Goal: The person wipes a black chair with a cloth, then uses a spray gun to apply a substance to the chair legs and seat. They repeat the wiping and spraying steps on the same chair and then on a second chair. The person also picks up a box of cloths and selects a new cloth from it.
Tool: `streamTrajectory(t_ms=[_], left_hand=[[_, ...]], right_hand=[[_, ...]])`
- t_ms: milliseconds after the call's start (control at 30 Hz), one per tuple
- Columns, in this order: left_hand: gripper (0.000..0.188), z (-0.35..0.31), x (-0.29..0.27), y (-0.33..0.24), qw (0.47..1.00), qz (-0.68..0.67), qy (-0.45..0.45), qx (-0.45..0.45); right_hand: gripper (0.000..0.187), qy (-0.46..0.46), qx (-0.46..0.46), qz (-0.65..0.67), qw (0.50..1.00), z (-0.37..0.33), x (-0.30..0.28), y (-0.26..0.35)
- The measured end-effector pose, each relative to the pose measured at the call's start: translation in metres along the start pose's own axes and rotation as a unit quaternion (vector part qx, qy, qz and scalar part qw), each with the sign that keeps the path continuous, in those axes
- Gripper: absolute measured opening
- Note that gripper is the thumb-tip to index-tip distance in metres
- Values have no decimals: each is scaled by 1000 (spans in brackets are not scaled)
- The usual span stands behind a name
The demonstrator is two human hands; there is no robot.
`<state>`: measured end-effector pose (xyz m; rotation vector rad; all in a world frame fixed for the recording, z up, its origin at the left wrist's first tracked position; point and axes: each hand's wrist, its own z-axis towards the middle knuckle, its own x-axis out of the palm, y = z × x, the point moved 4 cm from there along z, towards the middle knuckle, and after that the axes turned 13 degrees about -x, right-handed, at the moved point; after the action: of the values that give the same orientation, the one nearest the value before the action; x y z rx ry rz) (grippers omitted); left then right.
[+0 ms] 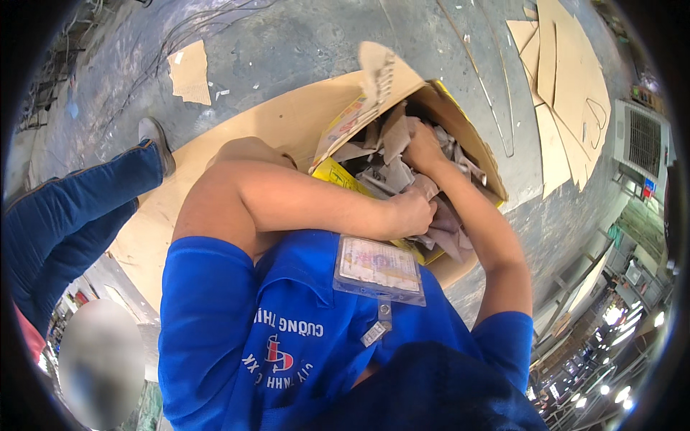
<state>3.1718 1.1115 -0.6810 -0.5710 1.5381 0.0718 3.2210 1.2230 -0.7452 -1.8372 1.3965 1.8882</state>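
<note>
An open cardboard box [471, 129] with yellow printed sides sits in front of me, full of crumpled greyish-brown scraps [384, 172] that look like paper or thin sheet. My left hand [410, 213] is at the box's near side, its fingers closed round a scrap [425, 187]. Farther in, my right hand [424, 149] reaches among the pieces with bent fingers against an upright brown scrap [394, 135]. Its fingertips are partly hidden, so its hold is hard to make out. A raised, torn-edged flap [381, 75] stands at the box's far left.
Under the box lies a large cardboard sheet [251, 118]. A torn cardboard piece [190, 73] rests on the grey floor, and flat cardboard sheets [557, 86] are piled at far right. Thin rods [489, 86] lie nearby. At left are another person's jeans-clad legs [79, 201].
</note>
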Motion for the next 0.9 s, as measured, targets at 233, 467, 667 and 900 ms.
streamTrajectory(t_ms=[233, 467, 667, 900], left_hand=[[13, -4, -29, 23, 997, -73, -7, -15], [12, -10, -47, 67, 988, -140, 31, -59], [18, -50, -116, 94, 977, -200, -66, -39], [24, -43, -145, 161, 880, -159, -320, -315]], right_hand=[[25, -155, -77, 50, 984, -31, -42, 11], [30, -269, -156, 67, 948, -29, -71, 0], [34, -293, -118, 71, 946, -47, -89, -16], [68, -320, -128, 78, 935, -47, -103, -35]])
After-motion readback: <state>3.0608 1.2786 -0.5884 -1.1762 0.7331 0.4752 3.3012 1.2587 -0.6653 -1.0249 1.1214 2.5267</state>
